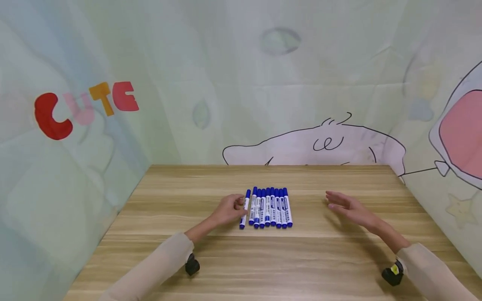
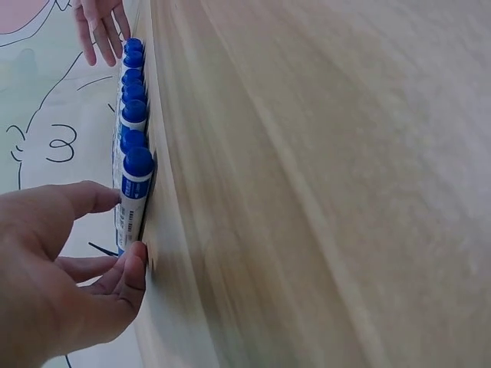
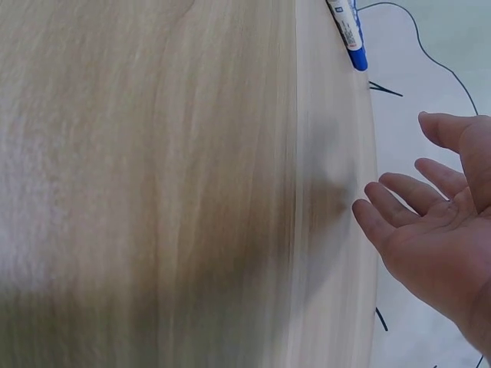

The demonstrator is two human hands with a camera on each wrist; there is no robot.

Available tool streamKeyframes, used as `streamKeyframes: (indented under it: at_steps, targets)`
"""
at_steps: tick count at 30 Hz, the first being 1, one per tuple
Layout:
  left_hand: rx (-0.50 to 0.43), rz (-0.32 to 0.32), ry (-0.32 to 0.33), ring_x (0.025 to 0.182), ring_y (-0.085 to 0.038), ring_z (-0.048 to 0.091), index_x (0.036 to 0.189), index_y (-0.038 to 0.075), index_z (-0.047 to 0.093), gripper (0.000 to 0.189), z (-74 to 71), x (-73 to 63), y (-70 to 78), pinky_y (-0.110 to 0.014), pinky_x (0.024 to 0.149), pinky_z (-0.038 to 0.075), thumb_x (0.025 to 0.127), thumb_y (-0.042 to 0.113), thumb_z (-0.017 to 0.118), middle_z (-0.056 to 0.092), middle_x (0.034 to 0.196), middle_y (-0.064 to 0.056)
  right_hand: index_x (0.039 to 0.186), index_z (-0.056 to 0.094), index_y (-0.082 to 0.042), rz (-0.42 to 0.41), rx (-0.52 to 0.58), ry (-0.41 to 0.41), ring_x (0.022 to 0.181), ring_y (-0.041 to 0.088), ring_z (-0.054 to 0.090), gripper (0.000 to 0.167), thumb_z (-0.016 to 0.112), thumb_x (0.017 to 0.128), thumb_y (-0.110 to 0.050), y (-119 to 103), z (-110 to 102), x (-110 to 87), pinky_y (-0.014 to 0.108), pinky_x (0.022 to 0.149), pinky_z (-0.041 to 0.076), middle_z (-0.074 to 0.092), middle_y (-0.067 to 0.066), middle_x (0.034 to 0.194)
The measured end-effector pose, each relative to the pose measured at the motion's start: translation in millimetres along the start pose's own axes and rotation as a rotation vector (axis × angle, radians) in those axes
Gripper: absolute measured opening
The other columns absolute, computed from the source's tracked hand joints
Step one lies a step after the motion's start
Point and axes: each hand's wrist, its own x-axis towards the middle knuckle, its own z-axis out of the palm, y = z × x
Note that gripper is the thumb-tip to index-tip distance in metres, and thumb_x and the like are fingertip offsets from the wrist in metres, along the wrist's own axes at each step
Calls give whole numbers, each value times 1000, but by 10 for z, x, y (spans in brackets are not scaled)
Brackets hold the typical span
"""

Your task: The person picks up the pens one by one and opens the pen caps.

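Note:
Several white markers with blue caps and blue ends lie side by side in a row (image 1: 267, 207) on the wooden table. Just left of the row, a small gap apart, lies one more marker (image 1: 245, 209), tilted slightly. My left hand (image 1: 229, 209) pinches this marker between thumb and fingers; in the left wrist view the marker (image 2: 134, 195) shows between the digits. Well to the right of the row, my right hand (image 1: 350, 209) hovers over the table, fingers extended and holding nothing. The right wrist view shows its palm, with a marker (image 3: 349, 34) at the top edge.
The table (image 1: 308, 267) has a light wood grain. Behind it and at both sides hangs a printed cloth (image 1: 233, 83) with cartoon drawings and coloured letters. A small black device (image 1: 192, 265) sits at each wrist.

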Motion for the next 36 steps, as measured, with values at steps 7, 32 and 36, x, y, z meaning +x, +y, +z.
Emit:
streamKeyframes:
  at_steps: [7,32,36]
  targets:
    - [37,-19,21,85,-21,67,126,-10,64,50,-67,-33,15,-30,75,59,81,4,81,72,97,-15,155,34,5,-5,0,-22,143,48,41,63,56,106,-27,-15,8,-2,7,96,39,41,29,156]
    - [-55,-18,151,72,-11,59,104,-4,77,20,-234,-188,-144,-17,60,46,84,2,76,73,83,-12,154,35,5,-11,67,-50,142,48,42,60,54,107,-25,-52,39,16,7,96,40,45,28,154]
    - [-98,-24,159,75,-15,61,107,-4,76,22,-291,-205,-142,-17,62,46,85,2,76,73,88,-15,153,39,4,6,74,-48,142,46,44,59,55,107,-29,-72,53,31,8,97,40,46,26,155]
